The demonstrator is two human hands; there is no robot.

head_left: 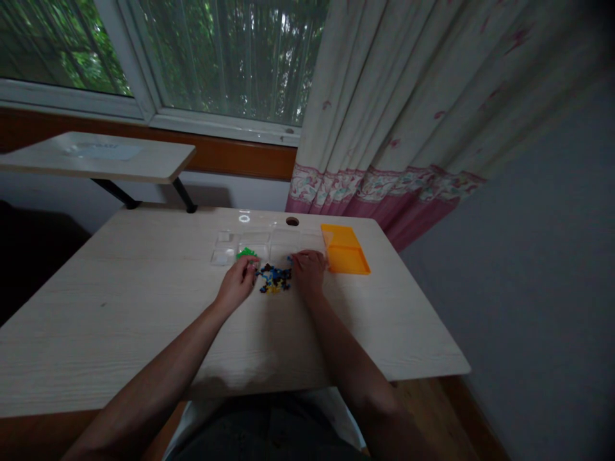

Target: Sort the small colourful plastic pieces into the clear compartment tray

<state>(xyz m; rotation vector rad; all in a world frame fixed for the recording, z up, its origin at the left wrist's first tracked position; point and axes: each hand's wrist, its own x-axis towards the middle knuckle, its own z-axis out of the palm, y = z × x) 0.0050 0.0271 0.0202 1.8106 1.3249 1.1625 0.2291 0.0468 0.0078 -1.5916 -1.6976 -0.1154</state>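
A small heap of tiny blue, yellow and black pieces point(274, 279) lies on the pale wooden table point(144, 301). My left hand point(237, 282) rests just left of the heap, fingers curled at its edge, close to a few green pieces point(246, 253). My right hand point(308, 272) lies right of the heap with its fingers bent down onto the pieces. What either hand pinches is too small to make out. Behind the heap stands a clear plastic box with compartments point(269, 244).
An orange lid point(344, 249) lies beside the clear box at the right. A second small table point(96, 157) stands by the window at the back left. A flowered curtain point(408, 115) hangs behind the table's far right corner.
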